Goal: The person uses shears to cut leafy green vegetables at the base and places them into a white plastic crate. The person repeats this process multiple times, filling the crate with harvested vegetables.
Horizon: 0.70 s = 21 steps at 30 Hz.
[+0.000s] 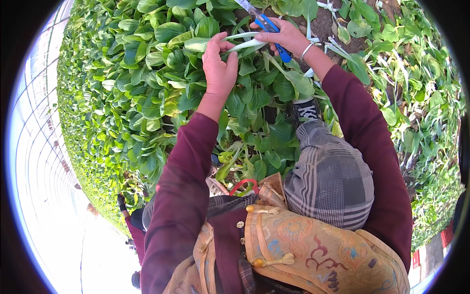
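Pale bok choy stalks [249,44] stretch between my two hands above the leafy bed. My left hand [220,68] has the leaf end pinched between thumb and fingers. At the cut end, the thumb of my right hand [290,38] presses on the white stems. That same hand also grips a blue-handled utility knife [270,25], its blade pointing up and away past the picture's top edge. A silver bangle [307,50] circles my right wrist. Below the hands grow dense bok choy plants [253,92], some with yellowed leaves.
My shoe [307,110] stands among the plants, right of centre. Loose leaves [358,66] lie on bare soil [323,22] to the right. A crate [216,186] is partly hidden by my lap, beside a red loop [244,183]. Another person's sleeve [136,235] shows at lower left.
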Each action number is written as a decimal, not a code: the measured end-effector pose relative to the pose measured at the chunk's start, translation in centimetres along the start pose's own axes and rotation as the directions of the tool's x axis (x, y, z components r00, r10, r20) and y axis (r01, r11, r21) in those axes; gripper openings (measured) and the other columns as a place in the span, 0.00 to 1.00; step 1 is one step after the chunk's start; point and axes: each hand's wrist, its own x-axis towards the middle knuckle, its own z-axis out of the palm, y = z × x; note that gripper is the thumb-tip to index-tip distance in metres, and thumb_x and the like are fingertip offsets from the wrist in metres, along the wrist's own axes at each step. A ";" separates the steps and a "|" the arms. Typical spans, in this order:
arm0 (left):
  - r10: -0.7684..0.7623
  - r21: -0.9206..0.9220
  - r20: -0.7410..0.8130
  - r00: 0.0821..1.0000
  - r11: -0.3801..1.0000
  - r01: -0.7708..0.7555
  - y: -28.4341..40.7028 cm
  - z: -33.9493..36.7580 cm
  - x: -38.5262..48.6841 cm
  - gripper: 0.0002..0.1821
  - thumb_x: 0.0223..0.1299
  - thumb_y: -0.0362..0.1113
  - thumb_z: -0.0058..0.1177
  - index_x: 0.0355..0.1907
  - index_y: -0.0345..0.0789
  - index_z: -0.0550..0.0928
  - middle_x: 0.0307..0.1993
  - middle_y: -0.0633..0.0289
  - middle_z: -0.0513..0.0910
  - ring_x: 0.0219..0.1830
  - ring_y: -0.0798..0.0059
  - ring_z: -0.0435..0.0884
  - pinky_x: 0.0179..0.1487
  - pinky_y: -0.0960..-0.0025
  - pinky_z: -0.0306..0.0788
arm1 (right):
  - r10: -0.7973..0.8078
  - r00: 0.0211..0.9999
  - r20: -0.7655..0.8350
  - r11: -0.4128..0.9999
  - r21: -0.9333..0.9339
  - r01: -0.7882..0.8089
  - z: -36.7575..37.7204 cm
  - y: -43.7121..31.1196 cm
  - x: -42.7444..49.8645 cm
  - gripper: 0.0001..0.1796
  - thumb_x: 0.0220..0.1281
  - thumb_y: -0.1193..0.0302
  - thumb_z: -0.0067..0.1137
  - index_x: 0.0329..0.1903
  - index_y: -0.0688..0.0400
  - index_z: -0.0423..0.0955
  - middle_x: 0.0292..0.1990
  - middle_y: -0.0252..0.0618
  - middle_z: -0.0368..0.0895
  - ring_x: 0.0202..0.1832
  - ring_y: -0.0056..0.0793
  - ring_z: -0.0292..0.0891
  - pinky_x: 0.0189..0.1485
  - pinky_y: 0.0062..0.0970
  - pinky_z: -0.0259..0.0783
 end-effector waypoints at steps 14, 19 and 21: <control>0.078 0.606 0.231 0.970 0.768 -0.206 3.6 -1.4 9.9 0.16 0.47 0.37 0.57 0.40 0.36 0.75 0.30 0.49 0.82 0.36 0.51 0.81 0.39 0.52 0.73 | 0.317 0.946 -0.071 0.711 -0.643 -0.286 -0.8 5.0 -2.0 0.20 0.67 0.58 0.48 0.51 0.62 0.67 0.21 0.43 0.76 0.17 0.33 0.74 0.19 0.32 0.71; -0.226 0.670 0.510 0.830 0.710 -0.218 2.8 3.2 9.9 0.20 0.45 0.44 0.62 0.43 0.41 0.81 0.37 0.55 0.83 0.42 0.60 0.82 0.46 0.60 0.76 | 0.651 0.673 0.352 0.371 -0.920 0.122 -0.1 10.0 -12.2 0.19 0.60 0.63 0.55 0.49 0.61 0.72 0.40 0.55 0.81 0.46 0.53 0.76 0.50 0.44 0.70; -0.424 0.680 0.606 0.673 0.715 -0.162 2.4 3.7 6.5 0.21 0.49 0.46 0.59 0.45 0.38 0.81 0.37 0.56 0.84 0.43 0.58 0.83 0.46 0.57 0.77 | 0.700 0.623 0.349 0.359 -0.926 0.115 -2.5 8.0 -13.5 0.20 0.57 0.61 0.57 0.48 0.60 0.74 0.44 0.53 0.80 0.49 0.50 0.76 0.52 0.43 0.70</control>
